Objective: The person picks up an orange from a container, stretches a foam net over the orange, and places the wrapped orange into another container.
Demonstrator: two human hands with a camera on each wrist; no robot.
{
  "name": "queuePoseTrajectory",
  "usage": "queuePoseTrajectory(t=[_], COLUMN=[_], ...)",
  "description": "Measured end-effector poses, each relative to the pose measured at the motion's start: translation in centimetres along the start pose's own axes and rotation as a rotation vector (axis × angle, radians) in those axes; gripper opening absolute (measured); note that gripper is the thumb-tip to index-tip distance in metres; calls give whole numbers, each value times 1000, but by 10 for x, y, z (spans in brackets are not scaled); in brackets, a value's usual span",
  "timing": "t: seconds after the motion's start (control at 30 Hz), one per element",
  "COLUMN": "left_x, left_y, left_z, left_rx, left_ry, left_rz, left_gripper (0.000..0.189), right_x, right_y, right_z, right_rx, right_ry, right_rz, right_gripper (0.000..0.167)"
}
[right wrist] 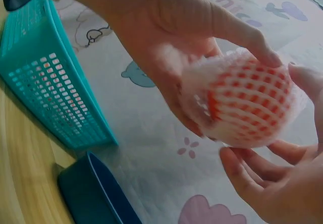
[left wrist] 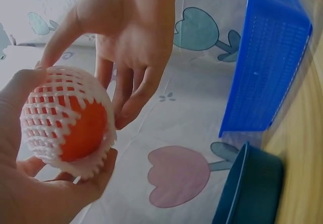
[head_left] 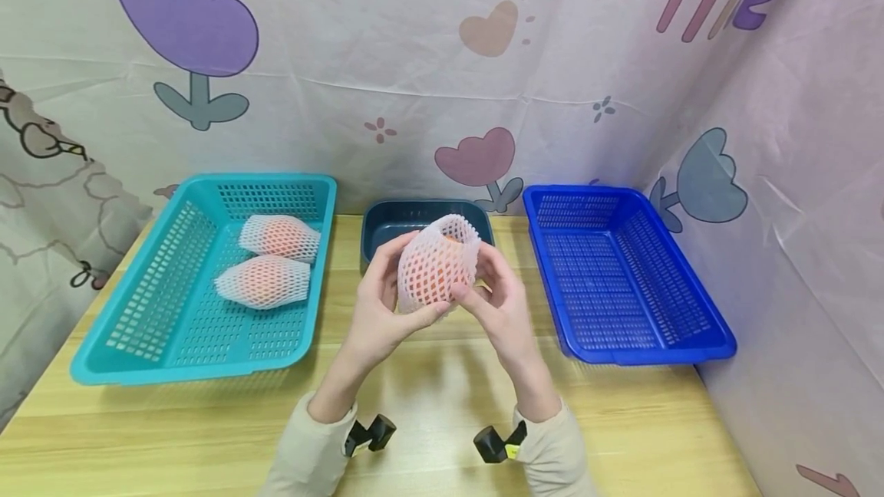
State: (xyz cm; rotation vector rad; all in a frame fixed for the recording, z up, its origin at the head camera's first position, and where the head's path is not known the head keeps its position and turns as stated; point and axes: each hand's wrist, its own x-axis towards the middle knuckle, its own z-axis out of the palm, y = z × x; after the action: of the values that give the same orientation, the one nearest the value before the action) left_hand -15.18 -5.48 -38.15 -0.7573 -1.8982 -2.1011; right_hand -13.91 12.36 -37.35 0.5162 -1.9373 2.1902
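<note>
Between both hands, over the middle of the table, is a round orange-red fruit (left wrist: 86,130) in a white foam net sleeve (head_left: 435,263). My left hand (head_left: 380,301) grips its left side, thumb in front and fingers around behind. The right hand (head_left: 504,301) holds the sleeve on the right, its thumb pressing the front near the left thumb. In the left wrist view the sleeve's open end shows bare, smooth fruit. Two more net-wrapped fruits, an upper one (head_left: 279,238) and a lower one (head_left: 265,282), lie in the turquoise basket (head_left: 200,370) at the left.
A blue basket (head_left: 587,290) stands on the right, with its mesh bottom visible. Behind the hands is a small dark teal bin (head_left: 387,221), partly hidden by them. A patterned cloth (head_left: 414,44) hangs behind the wooden table (head_left: 428,413).
</note>
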Motion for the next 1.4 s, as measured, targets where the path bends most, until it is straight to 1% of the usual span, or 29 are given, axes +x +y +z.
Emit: queuePoseTrajectory(t=[0.07, 0.17, 0.27, 0.4, 0.5, 0.57, 0.67, 0.73, 0.8, 0.87, 1.03, 1.07, 1.1, 1.17, 1.23, 1.3, 1.4], left_x=[0, 0, -1, -3, -4, -4, -5, -5, -4, -5, -8, -9, -10, -10, -12, -13, -15], left_y=[2, 5, 9, 13, 16, 16, 16, 15, 14, 14, 14, 13, 13, 11, 10, 9, 12], left_z=[-2, -7, -12, -17, -20, -22, -23, -23, -23, -22, -21, -21, -21, -22, -25, -28, -36], left_rx=[69, 202, 338, 479, 549, 576, 556, 518, 474, 404, 129, 88, 60, 39, 40, 40, 46], left_ry=[-5, -28, -71, -143, -199, -229, -246, -237, -217, -192, -160, -152, -143, -127, -115, -121, -130], left_rz=[3, 15, 65, 145, 169, 174, 176, 173, 151, 93, -141, -173, -192, -208, -207, -202, -213], left_gripper=[86, 88, 88, 87, 83, 82, 82, 84, 88, 89, 81, 79, 77, 74, 73, 73, 73], right_x=[1, 2, 2, 1, -1, -2, -3, -3, -3, -3, -2, -2, -2, -3, -3, -3, -1], right_y=[-2, -7, -9, -10, -6, -4, 0, 1, 2, 3, 4, 4, 5, 6, 7, 9, 11], right_z=[-4, -9, -14, -17, -17, -17, -17, -18, -18, -19, -18, -17, -17, -15, -13, -10, -4], right_rx=[-8, -22, -32, -40, -37, -39, -24, -4, 24, 43, 67, 71, 75, 78, 66, 35, -7], right_ry=[-32, -63, -85, -163, -231, -253, -260, -250, -233, -216, -181, -181, -183, -199, -218, -234, -252], right_rz=[6, 12, 27, 77, 100, 101, 88, 88, 85, 75, 48, 47, 49, 57, 73, 77, 72], right_gripper=[63, 66, 65, 67, 68, 67, 64, 62, 62, 62, 64, 65, 66, 68, 70, 71, 71])
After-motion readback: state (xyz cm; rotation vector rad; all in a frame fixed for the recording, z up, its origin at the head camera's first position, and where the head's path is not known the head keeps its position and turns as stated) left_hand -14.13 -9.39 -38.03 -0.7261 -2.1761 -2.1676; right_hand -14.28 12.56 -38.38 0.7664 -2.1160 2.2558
